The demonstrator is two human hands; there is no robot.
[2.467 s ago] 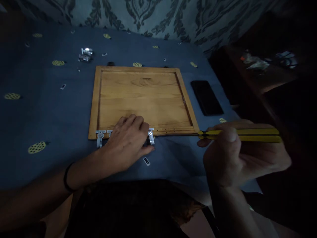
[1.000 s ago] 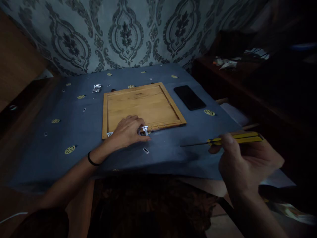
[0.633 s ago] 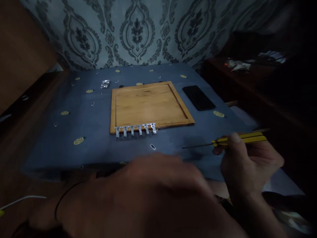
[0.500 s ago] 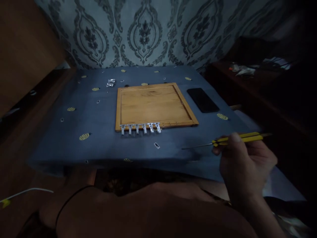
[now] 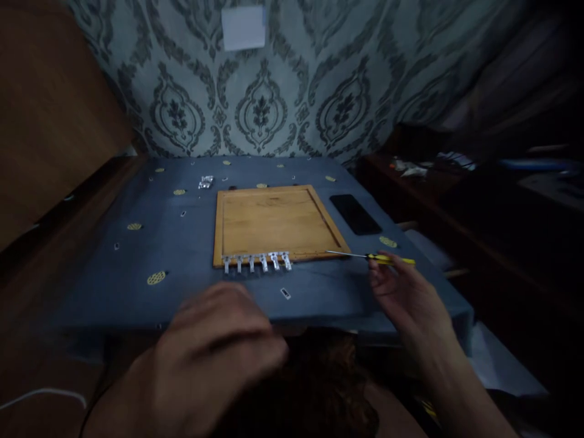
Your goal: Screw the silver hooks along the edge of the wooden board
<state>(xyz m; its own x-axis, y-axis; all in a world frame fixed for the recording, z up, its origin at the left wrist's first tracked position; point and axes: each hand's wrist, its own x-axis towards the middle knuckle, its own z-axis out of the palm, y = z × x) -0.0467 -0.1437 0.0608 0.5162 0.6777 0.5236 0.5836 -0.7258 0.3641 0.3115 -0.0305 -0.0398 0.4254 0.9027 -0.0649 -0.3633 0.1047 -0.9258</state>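
Observation:
A framed wooden panel (image 5: 274,220) lies flat on the blue cloth-covered table (image 5: 137,255). Several small metal brackets (image 5: 255,262) stand in a row along its near edge. My right hand (image 5: 404,298) is just right of the panel's near corner, its fingertips on the handle of a yellow screwdriver (image 5: 391,260) whose thin shaft points left at that corner. My left hand (image 5: 219,350) hangs close to the camera, off the table's near edge, blurred, with the fingers bent downward and touching nothing I can see.
A dark phone (image 5: 354,214) lies right of the panel. Loose metal parts (image 5: 206,181) sit at the back left, and a small tag (image 5: 285,294) lies in front of the brackets. A dark cluttered sideboard (image 5: 456,201) stands to the right, a wooden cabinet (image 5: 45,121) to the left.
My left hand came off the brackets and drew back toward me. The right hand moved the screwdriver forward and down to the panel's near right corner. The view pulled back and tilted up.

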